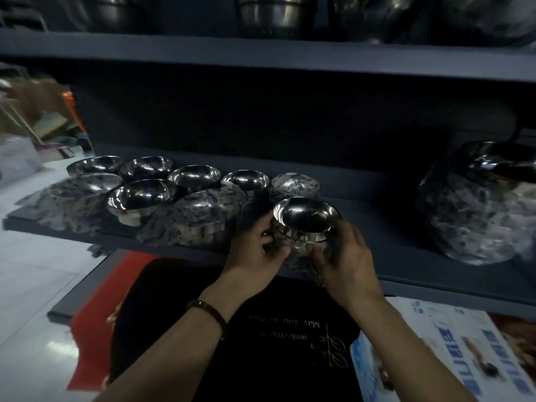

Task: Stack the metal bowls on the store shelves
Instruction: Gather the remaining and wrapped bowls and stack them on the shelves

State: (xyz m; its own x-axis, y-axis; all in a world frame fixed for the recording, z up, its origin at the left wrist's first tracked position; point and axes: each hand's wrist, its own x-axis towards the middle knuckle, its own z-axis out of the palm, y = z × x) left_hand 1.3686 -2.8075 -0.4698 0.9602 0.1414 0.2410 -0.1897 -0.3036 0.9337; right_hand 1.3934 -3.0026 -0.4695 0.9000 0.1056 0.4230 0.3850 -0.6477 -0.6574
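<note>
The task is standing partway through, by my judgement. The left hand point(255, 250) and right hand point(348, 265) are gripping one stack of metal bowls point(304, 227) from either side, fingers curling round its lower part, with the hands apart by the width of the stack. That stack is sitting at the front edge of the middle shelf point(406, 236), about centre; whether its base is resting on the board or hanging just over it cannot be told, since the hands are covering it. To the left on the same shelf, several loose bowls point(191, 177) are lying singly, mouths up and close beside one another, and these appear to be waiting to be nested. Among them a wrapped bundle point(203, 216) is sitting in mottled printed wrapping (contents blurred, probably more bowls). Well apart to the right, a larger wrapped bundle point(475, 216) is standing with one bowl showing at its top. Big bowls point(275, 15) are occupying the upper shelf point(261, 58). As to the held stack: the top bowl is showing a polished, mirror-bright interior and a rolled rim, sitting level in the ones beneath, while the lower bowls are showing through crinkled wrapping. Smooth steel of this kind is likely to be slipping readily.
</note>
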